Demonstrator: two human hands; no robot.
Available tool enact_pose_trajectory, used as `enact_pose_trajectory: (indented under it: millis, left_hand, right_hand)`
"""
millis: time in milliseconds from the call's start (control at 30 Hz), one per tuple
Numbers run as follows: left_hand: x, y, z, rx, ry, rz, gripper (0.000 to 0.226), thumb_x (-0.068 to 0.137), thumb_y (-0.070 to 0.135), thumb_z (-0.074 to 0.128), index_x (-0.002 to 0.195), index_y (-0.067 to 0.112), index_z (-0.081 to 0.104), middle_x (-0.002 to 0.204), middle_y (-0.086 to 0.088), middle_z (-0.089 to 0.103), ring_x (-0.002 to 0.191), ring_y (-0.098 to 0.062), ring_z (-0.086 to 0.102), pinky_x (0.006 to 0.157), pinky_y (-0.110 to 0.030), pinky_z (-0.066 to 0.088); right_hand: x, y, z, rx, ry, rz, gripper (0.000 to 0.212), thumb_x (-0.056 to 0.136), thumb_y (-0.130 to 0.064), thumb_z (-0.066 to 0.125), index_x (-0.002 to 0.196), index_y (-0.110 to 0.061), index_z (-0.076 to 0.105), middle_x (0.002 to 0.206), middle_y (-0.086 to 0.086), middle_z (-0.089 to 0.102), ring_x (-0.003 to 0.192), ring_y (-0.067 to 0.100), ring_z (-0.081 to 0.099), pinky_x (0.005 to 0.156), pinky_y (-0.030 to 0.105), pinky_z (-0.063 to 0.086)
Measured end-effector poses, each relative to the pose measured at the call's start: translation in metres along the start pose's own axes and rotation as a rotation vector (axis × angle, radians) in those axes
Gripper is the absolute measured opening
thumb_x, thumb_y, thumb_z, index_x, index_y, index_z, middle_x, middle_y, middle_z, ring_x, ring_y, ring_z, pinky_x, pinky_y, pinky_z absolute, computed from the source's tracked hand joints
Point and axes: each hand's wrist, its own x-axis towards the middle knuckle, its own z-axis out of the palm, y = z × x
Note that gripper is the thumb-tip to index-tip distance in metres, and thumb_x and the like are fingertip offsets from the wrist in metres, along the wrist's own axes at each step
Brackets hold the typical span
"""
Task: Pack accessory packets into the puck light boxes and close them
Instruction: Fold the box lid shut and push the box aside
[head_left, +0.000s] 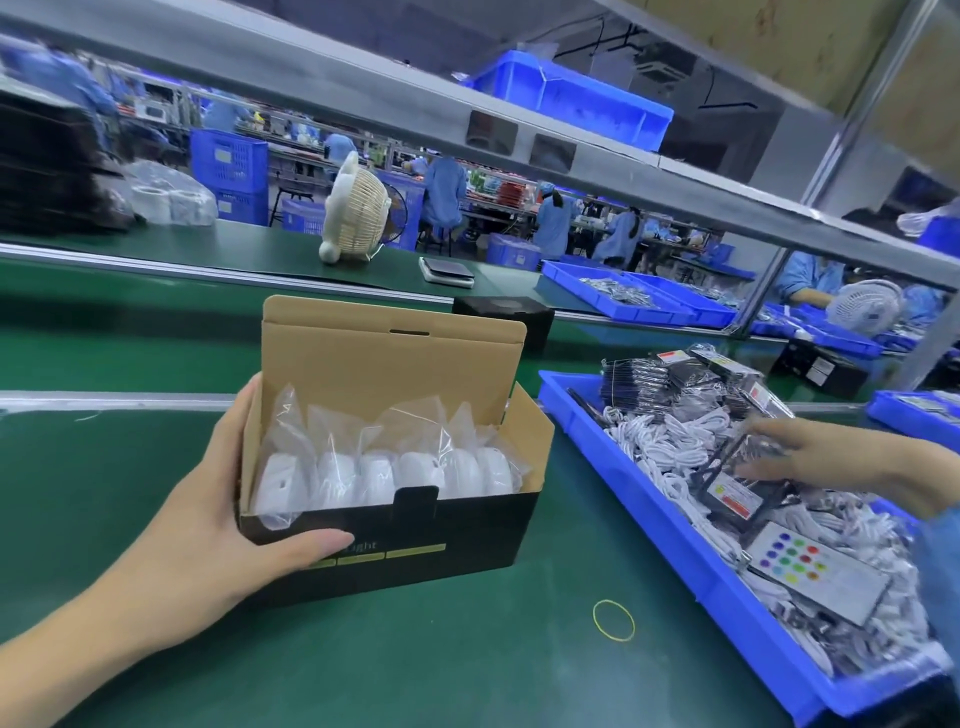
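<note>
An open black puck light box with a brown inside stands on the green mat, lid flap upright. Several white puck lights in clear bags fill it. My left hand grips the box's left end, thumb across the front. To the right, a blue tray holds accessory packets, white cables and a remote with coloured buttons. My right hand reaches into the tray and pinches a clear packet with a black part and a red-and-white label, lifted slightly off the pile.
A yellow rubber band lies on the mat in front of the tray. A closed black box stands behind the open one. A small white fan, a scale and more blue trays sit beyond the conveyor.
</note>
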Motion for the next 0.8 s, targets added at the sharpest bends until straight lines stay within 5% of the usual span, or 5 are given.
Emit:
enact_pose_trajectory:
  millis: [167, 300, 400, 533, 800]
  left_hand:
    - [0.0, 0.0, 0.003, 0.016, 0.014, 0.016, 0.125, 0.049, 0.067, 0.087, 0.147, 0.07, 0.01, 0.145, 0.048, 0.035, 0.129, 0.025, 0.038, 0.092, -0.024, 0.041]
    - [-0.001, 0.0, 0.006, 0.023, 0.043, 0.018, 0.122, 0.055, 0.05, 0.092, 0.141, 0.077, 0.01, 0.139, 0.053, 0.037, 0.124, 0.029, 0.037, 0.088, -0.017, 0.042]
    - [-0.002, -0.002, 0.009, -0.011, 0.04, 0.02, 0.122, 0.053, 0.041, 0.092, 0.141, 0.074, 0.014, 0.136, 0.052, 0.041, 0.122, 0.028, 0.041, 0.092, -0.002, 0.041]
    - [-0.005, -0.003, 0.004, -0.071, 0.036, 0.035, 0.128, 0.05, 0.052, 0.095, 0.156, 0.05, 0.022, 0.14, 0.038, 0.051, 0.127, 0.015, 0.049, 0.093, 0.002, 0.038]
    - [-0.002, -0.006, 0.0, -0.093, 0.023, 0.051, 0.13, 0.05, 0.055, 0.091, 0.157, 0.05, 0.017, 0.144, 0.038, 0.047, 0.133, 0.013, 0.045, 0.1, -0.001, 0.035]
  right_hand:
    - [-0.034, -0.04, -0.01, 0.153, 0.557, -0.397, 0.026, 0.082, -0.01, 0.075, 0.086, -0.032, 0.06, 0.091, 0.002, 0.073, 0.073, 0.011, 0.065, 0.06, 0.022, 0.049]
    - [-0.081, -0.138, 0.019, 0.806, 0.38, -0.975, 0.034, 0.069, -0.017, 0.082, 0.096, -0.021, 0.063, 0.086, -0.004, 0.074, 0.078, 0.012, 0.07, 0.073, 0.022, 0.056]
    - [-0.079, -0.221, 0.066, 0.434, 0.471, -1.144, 0.024, 0.075, -0.009, 0.078, 0.096, -0.015, 0.068, 0.084, -0.011, 0.07, 0.077, -0.002, 0.065, 0.074, 0.015, 0.051]
    - [-0.052, -0.295, 0.116, -0.087, 0.424, -1.193, 0.028, 0.085, -0.017, 0.072, 0.111, -0.008, 0.066, 0.108, 0.006, 0.062, 0.102, 0.024, 0.057, 0.087, 0.041, 0.046]
    - [-0.05, -0.31, 0.119, -0.183, 0.436, -1.338, 0.025, 0.084, -0.013, 0.07, 0.109, -0.012, 0.067, 0.11, 0.001, 0.068, 0.101, 0.026, 0.059, 0.08, 0.042, 0.05]
